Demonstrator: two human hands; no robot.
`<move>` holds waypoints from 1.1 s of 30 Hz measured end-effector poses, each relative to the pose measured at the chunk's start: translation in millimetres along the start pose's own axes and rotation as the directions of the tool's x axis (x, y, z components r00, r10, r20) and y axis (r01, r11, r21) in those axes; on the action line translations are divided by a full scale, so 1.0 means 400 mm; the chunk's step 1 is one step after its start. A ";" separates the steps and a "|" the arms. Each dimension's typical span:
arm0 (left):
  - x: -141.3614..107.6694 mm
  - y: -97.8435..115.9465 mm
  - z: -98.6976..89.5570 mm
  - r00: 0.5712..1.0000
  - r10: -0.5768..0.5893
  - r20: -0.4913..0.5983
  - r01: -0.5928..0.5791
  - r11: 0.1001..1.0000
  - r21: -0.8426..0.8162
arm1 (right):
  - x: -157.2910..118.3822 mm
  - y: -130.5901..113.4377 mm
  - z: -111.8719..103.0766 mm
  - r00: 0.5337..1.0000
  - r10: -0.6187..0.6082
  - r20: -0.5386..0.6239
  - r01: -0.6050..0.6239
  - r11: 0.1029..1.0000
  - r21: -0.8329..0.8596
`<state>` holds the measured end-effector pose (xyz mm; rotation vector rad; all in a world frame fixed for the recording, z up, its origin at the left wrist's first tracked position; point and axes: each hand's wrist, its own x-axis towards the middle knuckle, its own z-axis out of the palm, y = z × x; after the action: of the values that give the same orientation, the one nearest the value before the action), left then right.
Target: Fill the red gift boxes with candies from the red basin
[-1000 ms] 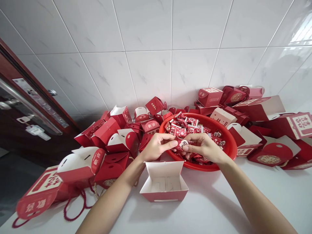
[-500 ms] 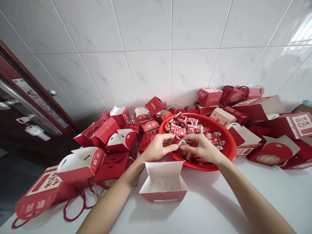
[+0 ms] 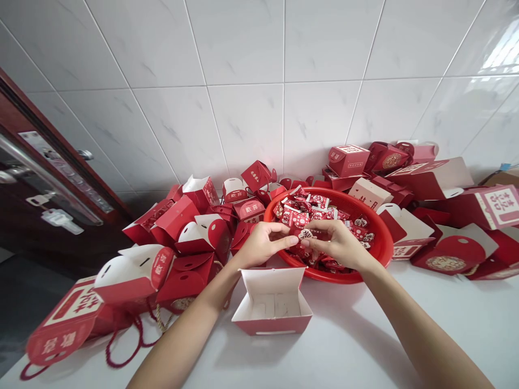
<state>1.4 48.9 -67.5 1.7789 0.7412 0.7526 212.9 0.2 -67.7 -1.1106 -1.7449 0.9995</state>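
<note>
A red plastic basket holds many small red-and-white wrapped candies. Over its front left part, my left hand and my right hand face each other with fingertips nearly touching. Between them is a red wrapped candy with a white patch and dark lettering. My right hand pinches it; my left thumb and fingers close on its left side. In front of the basket stands an open red box with a white inside and its lid raised; I see nothing in it.
Many red gift boxes crowd the left, some open, with cord handles. More red boxes are piled at the right and along the tiled wall. A dark door with keys is at far left.
The candy and the fingertips have shifted slightly to the right, and the candy is turned a little. Both hands stay over the basket; the open box has not moved.
</note>
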 end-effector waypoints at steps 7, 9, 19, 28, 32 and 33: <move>0.000 -0.015 0.014 0.996 0.051 -0.070 -0.041 0.990 0.135 | -0.002 0.003 0.006 1.000 0.018 -0.014 -0.018 0.999 -0.048; 0.000 -0.018 0.016 0.996 0.058 -0.070 -0.047 0.988 0.148 | -0.002 0.003 0.006 1.000 0.014 -0.018 -0.014 0.998 -0.055; 0.005 -0.022 0.002 0.999 0.029 -0.044 -0.030 1.000 -0.005 | 0.000 0.001 0.003 0.998 -0.040 -0.038 0.038 0.998 -0.057; 0.004 -0.026 -0.005 0.944 0.301 -0.134 -0.296 0.954 0.056 | 0.006 0.001 0.009 0.986 -0.130 -0.107 0.111 0.980 -0.167; 0.003 -0.031 -0.005 0.901 0.403 -0.158 -0.398 0.915 0.066 | 0.006 0.007 0.008 0.964 -0.209 -0.166 0.177 0.966 -0.191; 0.004 -0.033 -0.005 0.891 0.423 -0.161 -0.416 0.906 0.082 | 0.006 0.010 0.007 0.958 -0.227 -0.174 0.191 0.961 -0.202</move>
<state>-0.9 54.8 -79.2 1.9585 0.4888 1.2029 210.7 3.1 -71.8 -1.0714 -1.7755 0.5881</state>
